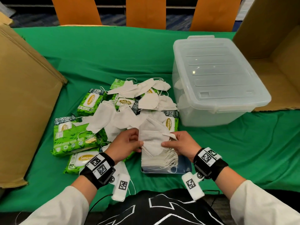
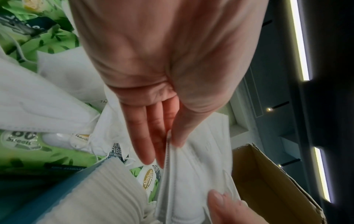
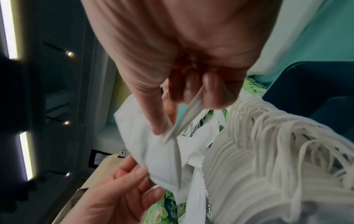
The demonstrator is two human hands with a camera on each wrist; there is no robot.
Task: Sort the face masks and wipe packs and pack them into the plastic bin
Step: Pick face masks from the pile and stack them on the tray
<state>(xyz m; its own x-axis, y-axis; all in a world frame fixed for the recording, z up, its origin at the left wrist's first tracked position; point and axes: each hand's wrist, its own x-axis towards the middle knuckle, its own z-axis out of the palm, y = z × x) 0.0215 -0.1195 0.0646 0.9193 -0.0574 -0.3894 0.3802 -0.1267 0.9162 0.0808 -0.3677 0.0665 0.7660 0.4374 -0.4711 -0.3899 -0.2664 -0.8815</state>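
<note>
sorting step: your left hand [image 1: 125, 143] and right hand [image 1: 181, 143] pinch folded white mask [image 1: 152, 137] over mask stack [image 1: 160, 158]; next, lay it square; lidded bin [image 1: 215, 75] at 1 o'clock.

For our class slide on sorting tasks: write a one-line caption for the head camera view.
Both hands, left hand and right hand, hold a white face mask above a stacked pile of masks.

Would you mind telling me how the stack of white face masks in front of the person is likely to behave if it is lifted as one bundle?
The stack of face masks would probably be light yet floppy, being many thin separate layers. It may fan out or shed masks unless squeezed from both sides. Its loose ear loops hang off one side and could snag on the wipe packs nearby.
</note>
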